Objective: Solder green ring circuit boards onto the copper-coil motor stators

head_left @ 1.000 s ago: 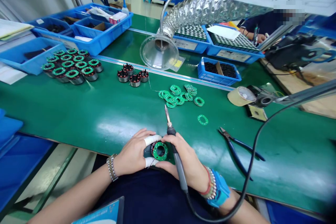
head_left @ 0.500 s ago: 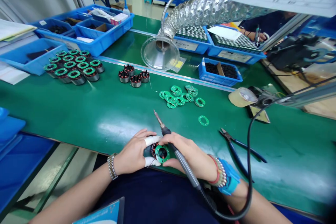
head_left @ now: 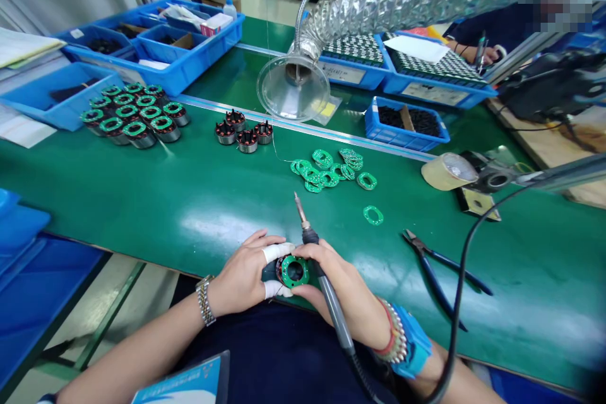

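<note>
My left hand, with white wraps on thumb and finger, grips a motor stator near the table's front edge. A green ring-shaped circuit board sits against the stator's face. My right hand holds a soldering iron slanting across the palm, its tip pointing up and away from the stator. The right thumb and a finger also touch the board's edge. Farther off lie a pile of green ring boards and one separate ring board.
Diagonal cutters lie to the right. A funnel-shaped fume hood hangs over the table. Several bare stators stand mid-table; stators with boards are grouped left. Behind are blue bins. A co-worker's hand shows at back right.
The board now sits more squarely against the stator, pressed by my right fingers. The iron's tip has swung a little to the right. The whole view has shifted slightly.
</note>
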A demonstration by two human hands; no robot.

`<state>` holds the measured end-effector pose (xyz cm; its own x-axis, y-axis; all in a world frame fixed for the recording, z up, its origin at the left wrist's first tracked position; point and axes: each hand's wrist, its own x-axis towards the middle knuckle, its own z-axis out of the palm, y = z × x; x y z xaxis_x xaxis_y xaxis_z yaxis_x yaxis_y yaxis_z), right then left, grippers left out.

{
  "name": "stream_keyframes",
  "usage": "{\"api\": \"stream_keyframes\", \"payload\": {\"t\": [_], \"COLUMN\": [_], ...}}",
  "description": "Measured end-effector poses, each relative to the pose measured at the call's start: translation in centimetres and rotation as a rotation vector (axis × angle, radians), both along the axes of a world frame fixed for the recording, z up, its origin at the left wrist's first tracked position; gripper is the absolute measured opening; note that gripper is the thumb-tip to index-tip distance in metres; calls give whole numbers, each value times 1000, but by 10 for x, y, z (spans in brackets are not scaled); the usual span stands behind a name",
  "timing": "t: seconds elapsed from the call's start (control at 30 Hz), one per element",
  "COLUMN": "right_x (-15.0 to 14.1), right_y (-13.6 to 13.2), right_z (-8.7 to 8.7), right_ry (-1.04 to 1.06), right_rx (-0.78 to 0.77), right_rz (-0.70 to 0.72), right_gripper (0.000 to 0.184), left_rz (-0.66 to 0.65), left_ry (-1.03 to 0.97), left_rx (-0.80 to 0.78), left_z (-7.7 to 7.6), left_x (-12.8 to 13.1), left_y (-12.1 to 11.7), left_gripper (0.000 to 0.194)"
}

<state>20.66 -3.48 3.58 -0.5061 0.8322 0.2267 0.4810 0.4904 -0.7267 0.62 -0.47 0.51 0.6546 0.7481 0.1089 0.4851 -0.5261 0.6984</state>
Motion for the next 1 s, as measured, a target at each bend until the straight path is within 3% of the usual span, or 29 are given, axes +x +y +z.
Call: {"api": "stream_keyframes", "payload": {"t": [0.3,0.47,0.67,0.87,1.0], "right_x": [-2,2,3,1,3], "right_y": [-2,-3,-4,-3,-3], "right_z": [-6,-8,-8,-14,-15], "right_ry": [26,43,100,116,112], "right_rx": [38,27,4,38,63], "right_rz": [-53,-56,-77,-86,-84], "right_gripper": [40,49,54,51,49], "left_rz": [-17,-1,57,208,239], "left_ry": [25,-52,-217,-362,-472], "left_rx": [11,-71,-379,-835,-1089], "left_z": [-2,5,19,20,18], "left_x": [1,-14,-28,-8,0], "left_y": [0,-1,2,7,5], "left_gripper": [58,66,9,11,20]}}
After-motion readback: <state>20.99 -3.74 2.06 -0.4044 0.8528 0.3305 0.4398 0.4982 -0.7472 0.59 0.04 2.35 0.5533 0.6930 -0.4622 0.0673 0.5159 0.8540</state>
